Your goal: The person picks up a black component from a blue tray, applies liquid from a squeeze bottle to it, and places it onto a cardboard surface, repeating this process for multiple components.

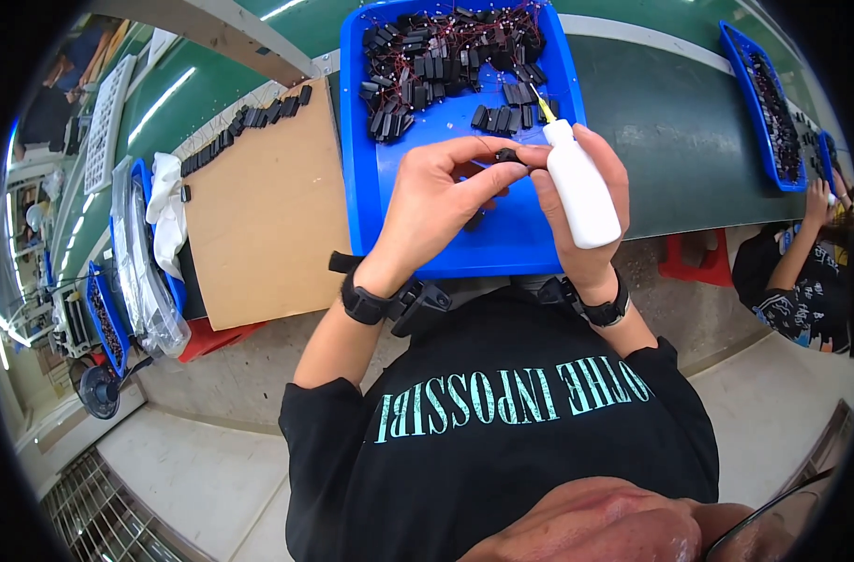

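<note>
In front of me is a blue tray (355,169) heaped with small black blocks on thin red wires (427,66). My left hand (436,192) is over the tray's near part, thumb and fingers pinching a small black part (508,155). My right hand (591,201) grips a white squeeze bottle (584,192) with a yellow nozzle, which points up and away over the tray. Its fingertips meet the left hand's at the black part. Another dark piece (475,221) shows below my left hand, partly hidden.
Left of the tray lies a cardboard sheet (267,206), a row of black blocks (249,120) along its far edge. Clear plastic bags (141,262) and a white cloth (167,215) sit farther left. At right, another blue tray (764,108) stands near a co-worker (806,272) and a red stool (697,258).
</note>
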The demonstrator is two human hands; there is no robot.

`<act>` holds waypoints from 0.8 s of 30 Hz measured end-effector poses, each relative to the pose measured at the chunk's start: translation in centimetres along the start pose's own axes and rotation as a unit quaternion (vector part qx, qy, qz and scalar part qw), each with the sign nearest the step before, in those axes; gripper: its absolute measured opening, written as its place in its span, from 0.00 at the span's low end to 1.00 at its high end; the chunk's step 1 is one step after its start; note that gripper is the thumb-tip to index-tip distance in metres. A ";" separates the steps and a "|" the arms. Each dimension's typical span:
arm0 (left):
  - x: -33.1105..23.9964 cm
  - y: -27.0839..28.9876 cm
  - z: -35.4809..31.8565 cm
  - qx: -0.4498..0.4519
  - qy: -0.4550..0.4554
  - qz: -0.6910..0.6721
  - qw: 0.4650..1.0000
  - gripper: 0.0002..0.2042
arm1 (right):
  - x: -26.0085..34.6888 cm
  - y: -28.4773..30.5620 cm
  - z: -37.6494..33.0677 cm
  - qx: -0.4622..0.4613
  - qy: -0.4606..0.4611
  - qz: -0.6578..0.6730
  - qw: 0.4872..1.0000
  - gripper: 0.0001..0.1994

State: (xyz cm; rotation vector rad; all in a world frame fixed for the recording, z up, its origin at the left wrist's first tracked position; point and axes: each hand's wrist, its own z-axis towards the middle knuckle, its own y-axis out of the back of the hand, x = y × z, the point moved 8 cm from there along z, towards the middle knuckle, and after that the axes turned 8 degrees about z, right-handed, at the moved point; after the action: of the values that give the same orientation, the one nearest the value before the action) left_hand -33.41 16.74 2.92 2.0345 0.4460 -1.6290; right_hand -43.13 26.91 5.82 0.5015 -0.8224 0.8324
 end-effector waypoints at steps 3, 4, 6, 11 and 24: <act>0.9 1.1 -0.3 -0.107 -0.031 -0.101 0.989 0.11 | -0.5 1.3 0.1 -0.036 -0.023 -0.012 0.999 0.24; 1.0 1.2 -0.4 -0.109 -0.032 -0.097 0.989 0.11 | -1.0 2.3 0.0 -0.060 -0.044 -0.031 0.997 0.23; 1.5 1.2 -0.6 -0.095 -0.012 -0.107 0.990 0.10 | -1.4 2.9 0.3 -0.082 -0.068 -0.047 0.993 0.23; 1.3 1.5 -0.8 -0.094 -0.035 -0.015 0.995 0.13 | -2.3 3.4 2.0 -0.109 -0.085 0.135 0.981 0.25; 2.5 0.0 -0.6 -0.069 0.001 -0.007 0.998 0.11 | -3.4 3.6 0.4 -0.090 -0.043 0.132 0.986 0.20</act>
State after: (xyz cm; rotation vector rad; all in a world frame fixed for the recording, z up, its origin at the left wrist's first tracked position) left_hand -32.32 16.94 0.59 1.9356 0.5572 -1.5596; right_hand -47.57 27.28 3.62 0.2723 -1.0486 0.9726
